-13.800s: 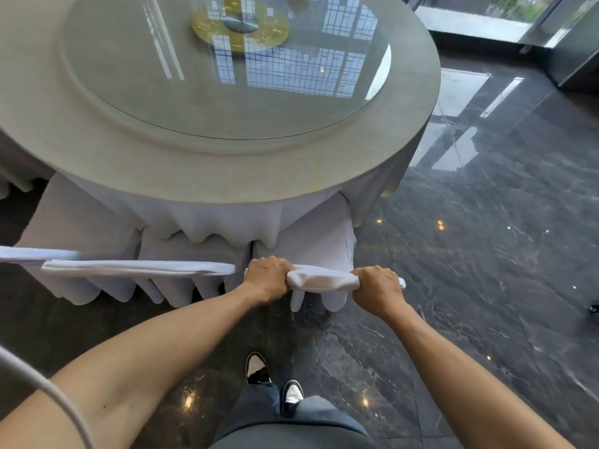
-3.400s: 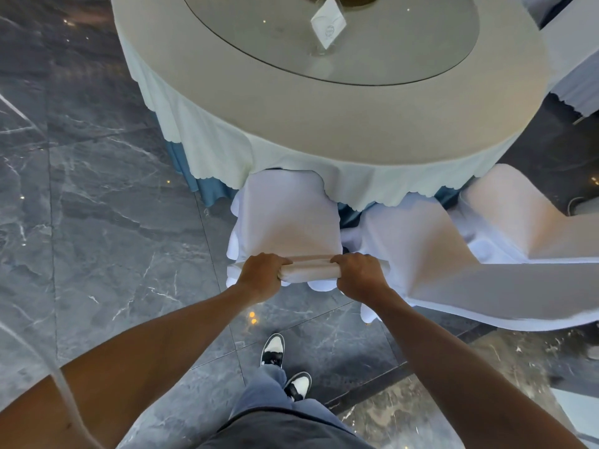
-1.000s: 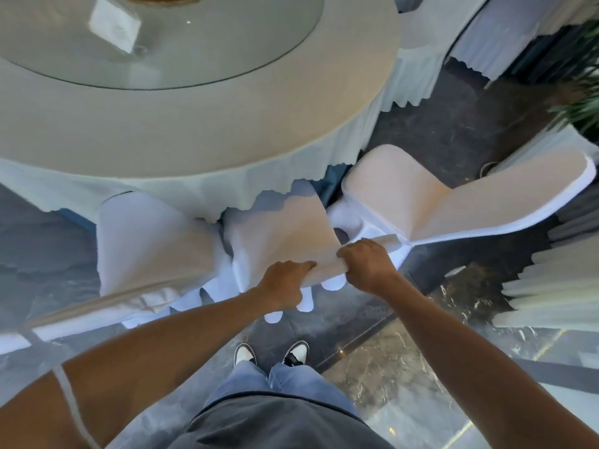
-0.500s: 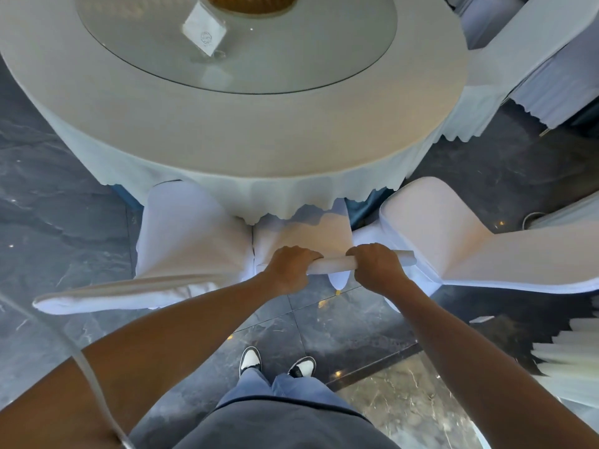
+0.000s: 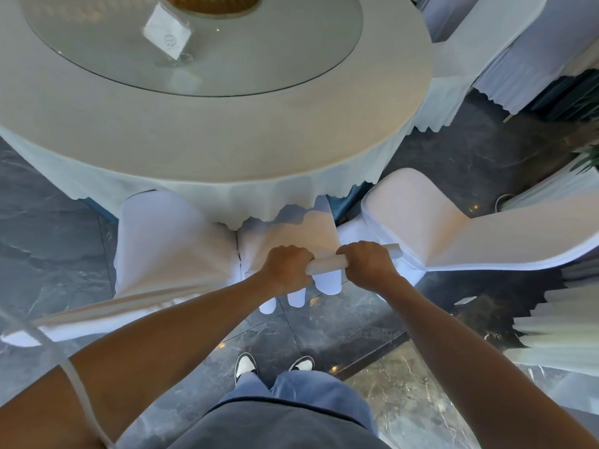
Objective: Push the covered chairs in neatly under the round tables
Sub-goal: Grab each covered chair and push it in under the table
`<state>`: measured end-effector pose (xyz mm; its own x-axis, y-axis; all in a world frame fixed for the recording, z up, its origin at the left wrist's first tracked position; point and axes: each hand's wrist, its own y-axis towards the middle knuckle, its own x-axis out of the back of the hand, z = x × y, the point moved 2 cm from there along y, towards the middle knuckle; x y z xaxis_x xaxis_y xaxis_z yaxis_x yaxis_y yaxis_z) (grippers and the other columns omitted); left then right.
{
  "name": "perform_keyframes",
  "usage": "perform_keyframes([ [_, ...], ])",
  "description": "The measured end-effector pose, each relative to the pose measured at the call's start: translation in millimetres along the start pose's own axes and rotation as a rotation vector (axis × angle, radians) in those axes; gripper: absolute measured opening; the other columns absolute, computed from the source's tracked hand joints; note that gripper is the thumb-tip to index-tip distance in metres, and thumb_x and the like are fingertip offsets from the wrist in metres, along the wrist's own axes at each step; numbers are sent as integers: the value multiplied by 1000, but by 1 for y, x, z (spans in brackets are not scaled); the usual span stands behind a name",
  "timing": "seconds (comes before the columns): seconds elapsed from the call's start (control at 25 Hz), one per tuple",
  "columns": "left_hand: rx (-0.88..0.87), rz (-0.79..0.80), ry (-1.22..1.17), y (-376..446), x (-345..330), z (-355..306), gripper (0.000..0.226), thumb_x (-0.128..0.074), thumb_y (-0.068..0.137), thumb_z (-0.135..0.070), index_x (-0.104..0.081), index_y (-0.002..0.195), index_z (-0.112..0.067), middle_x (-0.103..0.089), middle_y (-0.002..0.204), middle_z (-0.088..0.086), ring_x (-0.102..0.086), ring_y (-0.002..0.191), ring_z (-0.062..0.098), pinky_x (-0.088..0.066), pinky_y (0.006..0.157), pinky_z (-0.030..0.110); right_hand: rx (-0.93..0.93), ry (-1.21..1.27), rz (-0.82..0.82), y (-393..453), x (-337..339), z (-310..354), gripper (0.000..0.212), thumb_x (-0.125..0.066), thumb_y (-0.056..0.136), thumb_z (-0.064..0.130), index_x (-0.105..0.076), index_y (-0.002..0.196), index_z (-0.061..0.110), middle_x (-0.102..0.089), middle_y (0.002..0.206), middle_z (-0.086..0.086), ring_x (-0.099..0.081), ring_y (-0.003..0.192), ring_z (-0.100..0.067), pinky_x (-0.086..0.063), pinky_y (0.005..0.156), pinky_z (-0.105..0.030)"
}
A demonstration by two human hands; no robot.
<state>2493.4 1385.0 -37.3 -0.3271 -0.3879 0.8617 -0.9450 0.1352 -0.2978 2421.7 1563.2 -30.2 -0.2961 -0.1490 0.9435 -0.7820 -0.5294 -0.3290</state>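
A round table (image 5: 227, 150) with a pale cloth and a glass turntable fills the upper view. Directly in front of me stands a white-covered chair (image 5: 301, 231), its seat partly under the cloth's scalloped hem. My left hand (image 5: 287, 268) and my right hand (image 5: 368, 262) both grip the top edge of its backrest, side by side. To its left a second covered chair (image 5: 162, 244) sits tucked against the table. On its right a third covered chair (image 5: 421, 218) stands angled outward, farther from the table.
Dark marble floor (image 5: 48, 254) lies all around. A folded card in a holder (image 5: 168, 37) stands on the turntable. More draped furniture (image 5: 518, 59) is at the upper right, white pleated fabric (image 5: 557, 328) at the right edge, and a plant (image 5: 586, 157) behind it.
Over the last second the middle chair has straightened and slid further under the cloth. My left hand closed round the backrest top; both hands keep their grip.
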Motion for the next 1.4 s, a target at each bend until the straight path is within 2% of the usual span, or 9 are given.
perform_keyframes([
  [0.16, 32, 75, 40, 10, -1, -10, 25, -66, 83, -35, -72, 104, -24, -71, 88, -2, -60, 70, 17, -35, 58, 19, 69, -24, 11, 2, -5, -9, 29, -56, 79, 18, -68, 104, 25, -70, 89, 1, -65, 79, -23, -43, 67, -28],
  [0.32, 64, 95, 54, 19, 0, -26, 16, -67, 75, -31, -71, 89, -25, -57, 61, -8, -55, 60, 16, -31, 50, 20, 183, -41, 11, 8, -7, -32, 30, -55, 73, 15, -68, 99, 23, -69, 84, -3, -65, 77, -28, -52, 78, -40],
  [0.4, 113, 129, 29, 29, 1, -44, 17, -66, 70, -33, -70, 83, -24, -55, 54, -7, -60, 60, 17, -36, 51, 21, 250, -47, 30, 10, -4, -53, 28, -55, 75, 15, -67, 100, 23, -69, 86, -2, -65, 78, -25, -49, 73, -32],
  [0.6, 198, 513, 21, 72, 23, -72, 48, -77, 57, -57, -71, 89, -22, -71, 81, -2, -66, 71, 15, -56, 60, 27, 433, 100, 117, 13, 1, -100, 34, -58, 86, 26, -60, 121, 24, -68, 108, 4, -65, 95, -20, -44, 73, -27],
  [0.68, 238, 592, -97, 94, 41, -93, 58, -79, 68, -54, -67, 113, -20, -70, 91, -1, -66, 79, 15, -55, 64, 25, 391, 166, 170, 14, 11, -133, 45, -61, 88, 38, -56, 132, 28, -63, 127, 7, -59, 114, -16, -45, 89, -29],
  [0.8, 219, 325, -122, 142, 49, -139, 57, -70, 82, -50, -59, 131, -23, -65, 118, -3, -62, 107, 18, -50, 94, 32, 250, 142, 175, 18, 31, -209, 56, -60, 90, 47, -48, 141, 27, -53, 142, 5, -50, 128, -17, -37, 104, -31],
  [1.08, -87, 268, -151, 223, 7, -274, 73, -58, 94, -45, -27, 154, -16, -30, 158, 5, -30, 144, 25, -27, 114, 36, -210, 106, -1, -22, 69, -382, 55, -54, 92, 22, -42, 146, 24, -44, 150, 0, -43, 136, -23, -35, 109, -36],
  [1.2, -189, 277, -133, 241, -16, -330, 81, -59, 93, -48, -19, 155, -14, -26, 160, 7, -28, 145, 27, -28, 115, 38, -311, 131, -104, -52, 71, -443, 63, -50, 84, 5, -42, 144, 22, -47, 147, -6, -48, 129, -32, -41, 107, -40],
  [1.4, -305, 359, -59, 292, -60, -416, 96, -62, 86, -58, -12, 155, -14, -28, 158, 11, -33, 142, 31, -35, 112, 46, -448, 32, -121, -94, 51, -565, 81, -57, 79, -3, -30, 151, 22, -28, 158, -10, -27, 143, -31, -23, 120, -43],
])
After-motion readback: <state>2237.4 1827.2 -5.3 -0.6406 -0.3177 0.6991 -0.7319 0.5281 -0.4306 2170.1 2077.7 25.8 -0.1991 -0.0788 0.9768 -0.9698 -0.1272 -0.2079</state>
